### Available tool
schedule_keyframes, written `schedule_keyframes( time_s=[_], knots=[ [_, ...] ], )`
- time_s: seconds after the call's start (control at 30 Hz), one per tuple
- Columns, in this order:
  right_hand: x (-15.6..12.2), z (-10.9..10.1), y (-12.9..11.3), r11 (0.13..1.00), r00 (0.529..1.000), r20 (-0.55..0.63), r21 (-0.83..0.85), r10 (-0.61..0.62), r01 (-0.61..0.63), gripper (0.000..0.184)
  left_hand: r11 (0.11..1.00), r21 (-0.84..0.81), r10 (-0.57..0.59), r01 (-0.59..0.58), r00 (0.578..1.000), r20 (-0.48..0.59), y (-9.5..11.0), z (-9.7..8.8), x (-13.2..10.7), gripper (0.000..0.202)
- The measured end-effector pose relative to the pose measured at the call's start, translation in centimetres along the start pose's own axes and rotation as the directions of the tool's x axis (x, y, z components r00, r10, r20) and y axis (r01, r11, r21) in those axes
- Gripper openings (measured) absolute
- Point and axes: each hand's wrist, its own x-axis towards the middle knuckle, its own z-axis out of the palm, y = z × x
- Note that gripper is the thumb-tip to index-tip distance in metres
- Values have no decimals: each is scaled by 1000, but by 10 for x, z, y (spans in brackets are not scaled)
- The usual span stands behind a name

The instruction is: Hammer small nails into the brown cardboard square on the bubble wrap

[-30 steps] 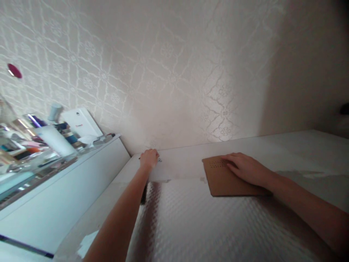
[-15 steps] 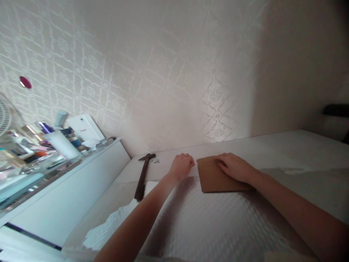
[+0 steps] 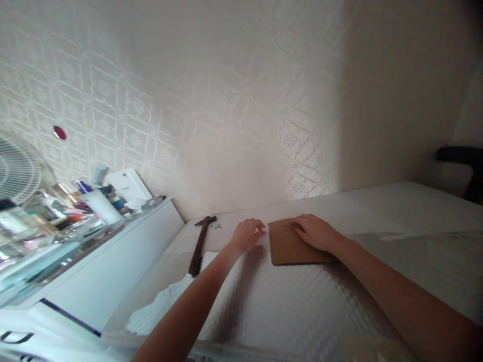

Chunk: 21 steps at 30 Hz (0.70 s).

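Cluttered cabinet top: a round white fan point(image 3: 18, 168), packed cosmetic bottles and tubes point(image 3: 101, 206) and a flat white box point(image 3: 129, 184) crowd a glossy white cabinet point(image 3: 113, 269); a wide left elbow might knock into its side.
Hammer: a dark steel head on a brown wooden handle point(image 3: 199, 249), lying flat left of the left forearm; a leftward sweep of that arm could shove it.
Small metal bits: tiny grey pieces point(image 3: 216, 227) beside the hammer head, too small to identify; being loose, they could scatter if brushed.
Left hand: the left hand point(image 3: 247, 235) is just left of the brown panel and apart from it, fingers curled; I cannot tell whether thumb and forefinger pinch anything small.
Brown panel: a flat, roughly rectangular brown panel point(image 3: 292, 249) with rows of dots near its far edge; its near part overlies the quilted white sheet point(image 3: 294, 301), so slack beneath might let it rock or slide.
Right hand: the right hand point(image 3: 315, 232) lies over the panel's right side, thumb on top; whether the grip pinches an edge, I cannot tell. Lifting off could free the panel to shift.
Far right: bare white table point(image 3: 362, 206), then a black chair arm point(image 3: 458, 153), well apart.
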Motion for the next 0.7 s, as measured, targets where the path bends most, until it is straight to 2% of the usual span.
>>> schedule_keyframes(
  time_s=[0.2, 0.27, 0.33, 0.47, 0.5, 0.57, 0.63, 0.7],
  knots=[
    [0, 0, -1, 1000, 1000, -2, 12, 12, -12, 34, 984, -22, -178, 177, 984, -32, -26, -9, -6, 18],
    [-1, 0, -1, 1000, 1000, -3, 16, 12, -12, 33, 972, 30, -231, 232, 973, -30, -34, -15, -10, 20],
    [-1, 0, -1, 1000, 1000, -3, 16, 15, -15, 33, 935, 131, -329, 329, 944, -19, -41, -22, -15, 22],
    [0, 1, 0, 1000, 1000, -5, 14, 12, -12, 33, 803, 277, -534, 528, 843, -60, -53, -36, -32, 27],
    [0, 1, 0, 1000, 1000, -3, 13, 10, -10, 33, 759, 297, -587, 580, 806, -75, -56, -39, -37, 31],
    [1, 2, 0, 1000, 1000, 0, 13, 5, -5, 32, 646, 339, -703, 684, 706, -87, -63, -42, -49, 40],
    [2, 2, 1, 1000, 1000, -5, 14, 0, 0, 33, 572, 362, -775, 736, 630, -54, -70, -44, -61, 47],
    [2, 3, 1, 1000, 1000, -12, 16, -1, 1, 33, 538, 368, -819, 758, 574, 13, -78, -46, -71, 48]
  ],
)
